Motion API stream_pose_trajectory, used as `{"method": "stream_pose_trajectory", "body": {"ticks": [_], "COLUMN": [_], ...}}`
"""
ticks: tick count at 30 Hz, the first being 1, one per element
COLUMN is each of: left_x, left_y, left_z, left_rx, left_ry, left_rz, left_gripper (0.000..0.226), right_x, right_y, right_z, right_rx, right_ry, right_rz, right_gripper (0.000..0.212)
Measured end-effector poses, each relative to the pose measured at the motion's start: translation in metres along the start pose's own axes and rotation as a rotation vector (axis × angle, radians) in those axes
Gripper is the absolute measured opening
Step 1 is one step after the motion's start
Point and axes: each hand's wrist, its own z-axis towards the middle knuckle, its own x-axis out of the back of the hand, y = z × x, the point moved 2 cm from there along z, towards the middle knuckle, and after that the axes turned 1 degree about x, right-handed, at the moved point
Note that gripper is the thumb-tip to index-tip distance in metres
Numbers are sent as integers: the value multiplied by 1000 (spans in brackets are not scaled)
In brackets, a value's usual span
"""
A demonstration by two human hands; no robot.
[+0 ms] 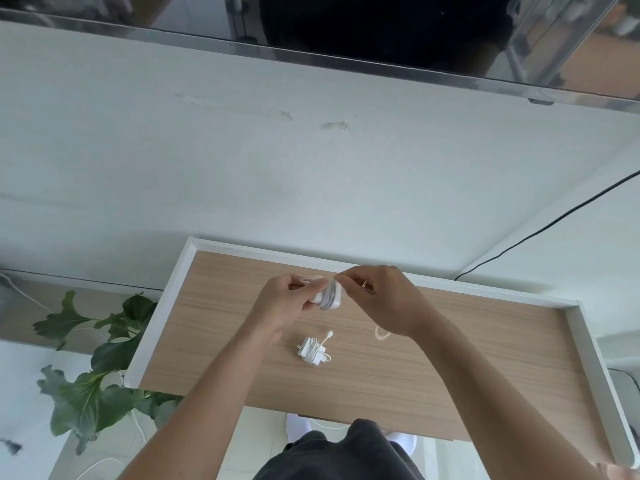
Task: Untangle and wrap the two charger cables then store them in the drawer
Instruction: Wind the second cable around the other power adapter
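Note:
An open drawer (162, 317) with a wood-grain bottom and white walls lies below me. One white charger (312, 349) rests on the drawer bottom, its cable wound around the plug block and its connector end sticking out. Above it, my left hand (282, 301) grips a second white charger (330, 297) with cable turns around its body. My right hand (382, 299) pinches the cable at the top of that charger. Both hands hover over the middle of the drawer.
A white wall rises behind the drawer, with a dark TV screen (381, 26) mounted above. A black cable (554, 221) runs down the wall at the right. A leafy green plant (100, 358) stands left of the drawer. White cords lie on the floor at lower left.

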Motion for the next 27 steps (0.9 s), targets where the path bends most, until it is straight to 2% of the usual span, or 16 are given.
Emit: {"method": "stream_pose_trajectory", "body": {"ticks": [2,6,10,14,17,20,25,27], "left_x": [1,2,5,6,7,11,21,25], "left_y": [-4,3,16,26,36,43,40,36], "left_z": [5,8,5,-5,-13,-21,-29,-31], "left_rx": [21,24,60,118,122,104,45,21], "left_ry": [72,89,36,-39,-125,-258,-427,-418], "left_rz": [-141,-391,-580,-685,-633,-497,-239,-115], "left_gripper": [41,41,43,27,21,22,38,31], "right_x": [-7,-25,-40,-38,-36,-26,3,15], "right_y": [-5,-11,-1,9,14,26,44,42], "right_z": [-3,-12,-15,-15,-16,-13,-11,-9], "right_rx": [47,83,34,-56,-77,-185,-267,-259], "right_ry": [7,-24,-11,5,-30,6,105,127], "right_rz": [38,149,288,378,372,370,301,276], "right_gripper": [35,28,34,20,30,38,34,33]}}
